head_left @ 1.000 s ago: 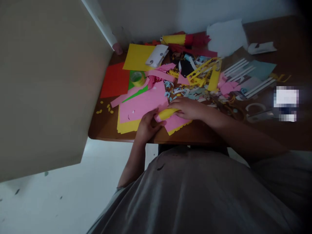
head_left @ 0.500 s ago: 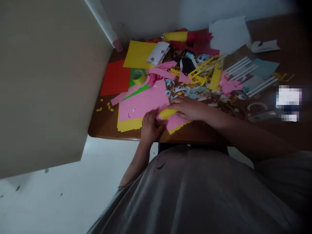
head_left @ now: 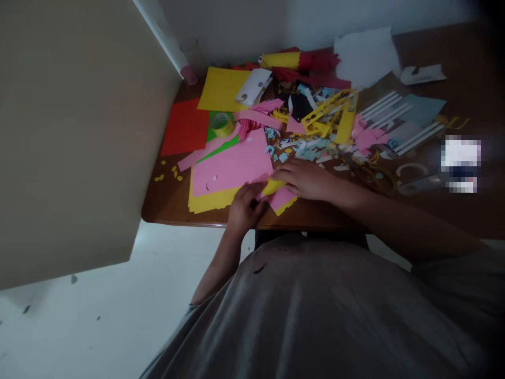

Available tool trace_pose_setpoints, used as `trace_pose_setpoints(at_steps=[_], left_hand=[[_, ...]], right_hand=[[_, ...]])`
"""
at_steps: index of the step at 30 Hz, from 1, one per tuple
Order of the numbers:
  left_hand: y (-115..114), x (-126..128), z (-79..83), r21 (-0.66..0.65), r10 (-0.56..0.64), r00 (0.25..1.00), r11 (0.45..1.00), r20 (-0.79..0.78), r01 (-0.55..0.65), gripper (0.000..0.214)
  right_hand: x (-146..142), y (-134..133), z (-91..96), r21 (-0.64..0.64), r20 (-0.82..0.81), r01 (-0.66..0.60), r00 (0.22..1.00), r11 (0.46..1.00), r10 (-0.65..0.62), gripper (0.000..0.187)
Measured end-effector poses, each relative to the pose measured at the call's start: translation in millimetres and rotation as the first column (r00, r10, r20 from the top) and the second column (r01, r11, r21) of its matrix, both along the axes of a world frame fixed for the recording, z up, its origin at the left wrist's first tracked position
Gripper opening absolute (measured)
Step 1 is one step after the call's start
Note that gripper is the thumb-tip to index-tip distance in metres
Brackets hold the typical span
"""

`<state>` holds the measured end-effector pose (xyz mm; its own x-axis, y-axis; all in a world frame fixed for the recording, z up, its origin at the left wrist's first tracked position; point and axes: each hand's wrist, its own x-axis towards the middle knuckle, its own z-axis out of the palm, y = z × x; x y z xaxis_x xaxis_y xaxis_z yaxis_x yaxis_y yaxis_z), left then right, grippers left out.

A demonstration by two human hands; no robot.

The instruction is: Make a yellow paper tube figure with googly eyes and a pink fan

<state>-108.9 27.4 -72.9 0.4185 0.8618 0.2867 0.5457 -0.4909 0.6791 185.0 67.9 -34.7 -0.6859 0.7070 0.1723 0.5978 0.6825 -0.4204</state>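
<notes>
A yellow paper roll (head_left: 272,186) with some pink at its left end lies between my two hands, close to the table's front edge. My left hand (head_left: 242,206) has its fingers curled round the left end. From the other side my right hand (head_left: 303,179) grips the roll, fingers bent over its top. Parts of the roll are hidden under the fingers. Beneath are a pink paper sheet (head_left: 229,163) and, sticking out below it, yellow sheets with a wavy edge (head_left: 211,201).
A roll of tape (head_left: 221,125), red paper (head_left: 185,128) and yellow paper (head_left: 223,89) are at the left. Paper scraps (head_left: 311,150) cover the middle. A yellow and red paper figure (head_left: 284,60) lies at the back. White strips (head_left: 418,139) lie right. A large panel (head_left: 71,137) borders the table.
Less yellow shows between my hands, as my right hand covers more of the roll. The whole view has shifted slightly.
</notes>
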Motion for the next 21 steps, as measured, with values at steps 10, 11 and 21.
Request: trace_pose_setpoints(at_steps=[10, 11, 21], left_hand=[[-9, -11, 7.7, 0.060, 0.081, 0.995, 0.995, 0.059, -0.085, 0.037], [-9, -14, 7.1, 0.079, 0.087, 0.994, 0.993, 0.059, -0.092, 0.036], [-21, -15, -1.3, 0.165, 0.142, 0.984, 0.979, -0.107, -0.123, 0.031]], right_hand=[[-7, 24, -4.2, 0.077, -0.013, -0.078, 0.997, 0.994, 0.079, 0.045], [-11, 27, -4.9, 0.071, -0.017, -0.086, 0.996, 0.994, 0.087, 0.045], [-16, 20, -0.1, 0.022, -0.019, -0.091, 0.996, 0.996, 0.091, 0.036]])
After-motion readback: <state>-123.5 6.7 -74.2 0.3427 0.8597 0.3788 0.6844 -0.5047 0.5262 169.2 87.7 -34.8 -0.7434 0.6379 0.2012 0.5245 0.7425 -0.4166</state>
